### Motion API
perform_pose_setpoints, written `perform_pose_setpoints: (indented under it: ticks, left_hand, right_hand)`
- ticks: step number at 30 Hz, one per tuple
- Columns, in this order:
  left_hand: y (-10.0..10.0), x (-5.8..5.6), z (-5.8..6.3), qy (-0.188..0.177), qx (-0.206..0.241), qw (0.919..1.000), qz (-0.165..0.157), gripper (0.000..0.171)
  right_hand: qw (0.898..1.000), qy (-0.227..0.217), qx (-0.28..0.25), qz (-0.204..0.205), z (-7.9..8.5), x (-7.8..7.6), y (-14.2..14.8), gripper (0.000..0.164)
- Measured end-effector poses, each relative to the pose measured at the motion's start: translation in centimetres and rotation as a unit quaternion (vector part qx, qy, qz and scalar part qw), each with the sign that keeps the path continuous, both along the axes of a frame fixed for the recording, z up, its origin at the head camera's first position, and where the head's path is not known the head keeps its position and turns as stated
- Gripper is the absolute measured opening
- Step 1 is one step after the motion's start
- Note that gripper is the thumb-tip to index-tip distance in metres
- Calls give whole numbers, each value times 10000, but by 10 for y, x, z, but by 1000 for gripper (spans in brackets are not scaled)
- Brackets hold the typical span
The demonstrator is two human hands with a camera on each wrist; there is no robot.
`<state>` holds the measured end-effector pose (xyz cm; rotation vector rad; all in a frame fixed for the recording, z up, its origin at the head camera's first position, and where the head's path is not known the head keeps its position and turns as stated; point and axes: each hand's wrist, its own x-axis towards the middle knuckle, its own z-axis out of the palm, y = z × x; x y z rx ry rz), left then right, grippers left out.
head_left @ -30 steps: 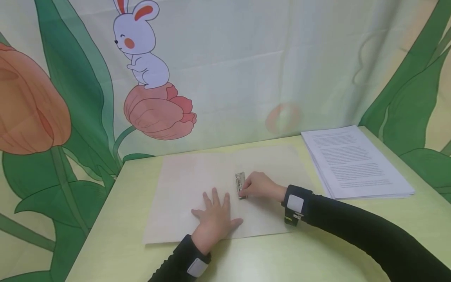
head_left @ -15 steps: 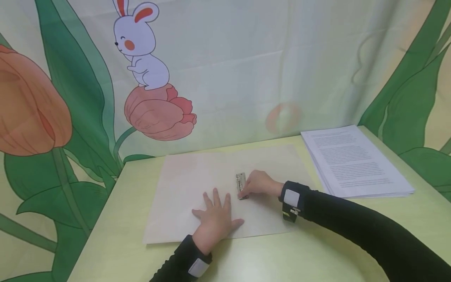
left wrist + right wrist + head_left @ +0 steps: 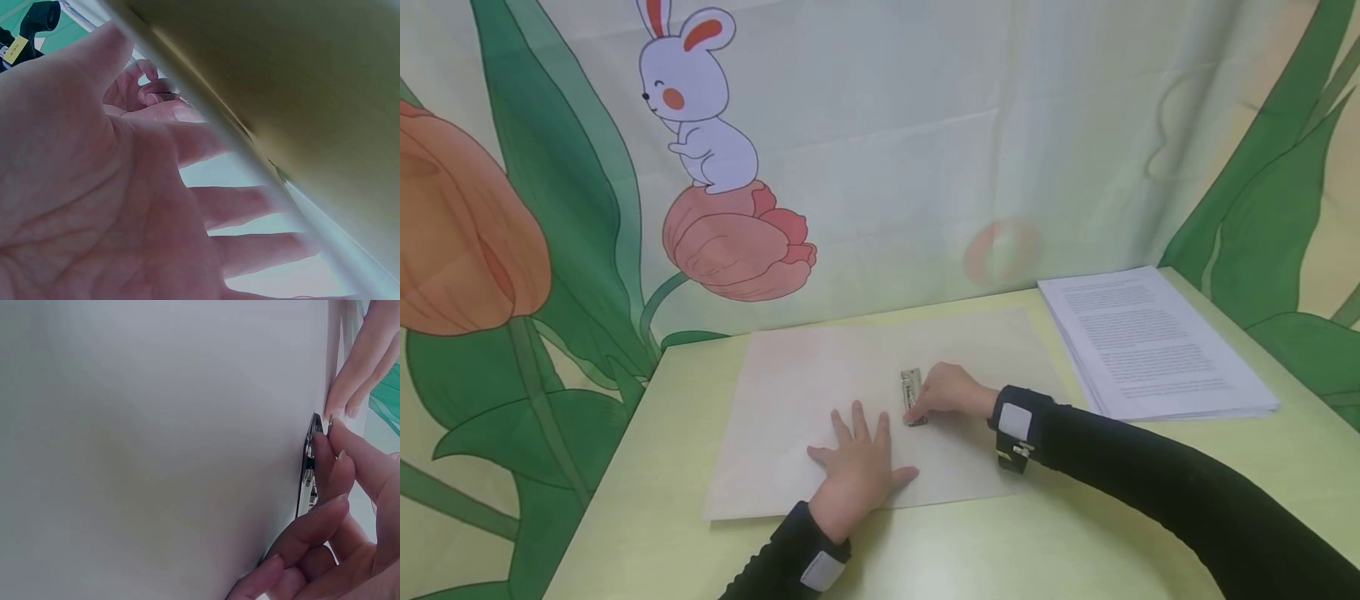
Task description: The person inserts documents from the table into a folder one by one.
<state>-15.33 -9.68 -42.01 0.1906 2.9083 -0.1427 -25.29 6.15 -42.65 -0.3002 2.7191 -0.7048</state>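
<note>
An opened pale folder (image 3: 797,400) lies flat, with a narrow silver metal binder clip (image 3: 910,383) fixed near its middle. My left hand (image 3: 853,471) rests on the folder's front part, fingers spread and straight. In the left wrist view its palm (image 3: 106,187) reaches over the folder's edge. The right hand (image 3: 951,390) is at the clip's near end, fingers curled. Close up in the right wrist view, thumb and index finger pinch the end of the metal clip (image 3: 310,462). The pinched part is mostly hidden behind the fingertips.
A stack of printed paper (image 3: 1157,342) lies on the pale yellow table (image 3: 955,550), right of the folder. Behind the table hangs a curtain (image 3: 887,150) with a rabbit and tulips. Both wrists wear dark straps over black sleeves.
The right hand and wrist have shifted very slightly left at the clip's near end. The left hand has stayed in place on the folder.
</note>
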Motion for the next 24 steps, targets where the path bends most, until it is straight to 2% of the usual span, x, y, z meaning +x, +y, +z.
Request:
perform_pose_setpoints:
  ticks: [6, 12, 24]
  left_hand:
    - [1, 1, 2, -39, 28, 10000, 22, 88]
    - [1, 2, 2, -54, -4, 10000, 33, 88]
    - [-1, 0, -1, -6, -27, 10000, 34, 89]
  right_hand:
    - [9998, -113, 5, -172, 0, 0, -1, 43]
    - [9992, -223, 238, -228, 0, -2, -2, 45]
    - [9982, -254, 528, -145, 1, -4, -6, 45]
